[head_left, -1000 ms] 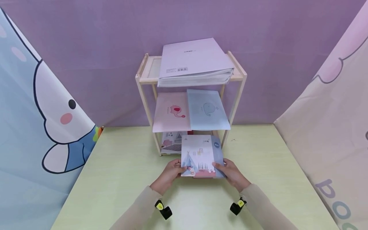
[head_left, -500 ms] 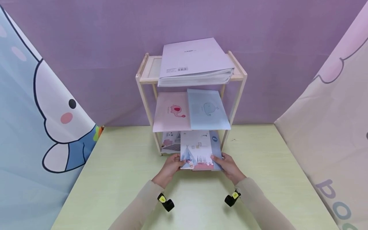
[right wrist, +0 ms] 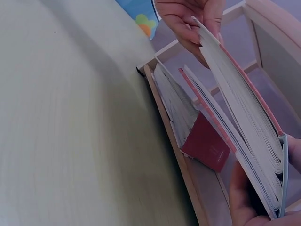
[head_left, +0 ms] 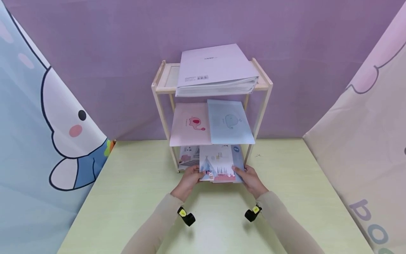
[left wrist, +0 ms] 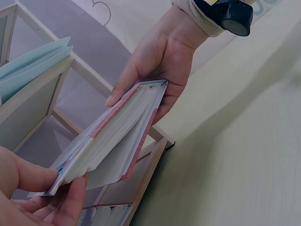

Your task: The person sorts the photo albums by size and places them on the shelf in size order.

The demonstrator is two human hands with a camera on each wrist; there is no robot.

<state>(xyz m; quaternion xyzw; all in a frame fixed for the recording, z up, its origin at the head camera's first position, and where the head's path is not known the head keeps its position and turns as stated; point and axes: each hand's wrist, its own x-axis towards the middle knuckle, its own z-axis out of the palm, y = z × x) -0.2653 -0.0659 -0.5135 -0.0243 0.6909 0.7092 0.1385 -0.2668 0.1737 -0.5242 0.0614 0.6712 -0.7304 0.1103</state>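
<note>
A thick hardcover book [head_left: 219, 164] with a blue tent drawing and a blue-grey spine strip is held level, its far end inside the lowest tier of a small wooden rack [head_left: 262, 109]. My left hand [head_left: 188, 180] pinches its left edge, thumb on the cover and fingers beneath. On the spine side, my right hand [head_left: 252, 179] grips it the same way. From the right wrist view, the pages [right wrist: 240, 103] gape away from the lower cover. A second book [head_left: 189, 157] lies on the bottom tier to the left; its dark red end [right wrist: 209, 143] shows below the held book.
A pink elephant booklet [head_left: 188, 128] and a blue whale booklet [head_left: 233, 123] lie side by side on the middle tier. A thick lilac binder [head_left: 215, 67] rests on top, overhanging the front. The rack stands on a pale green table [head_left: 133, 187] before a purple backdrop [head_left: 95, 70].
Both hands have moved forward with the book, from in front of the rack to partly under the middle tier. The view has shifted slightly.
</note>
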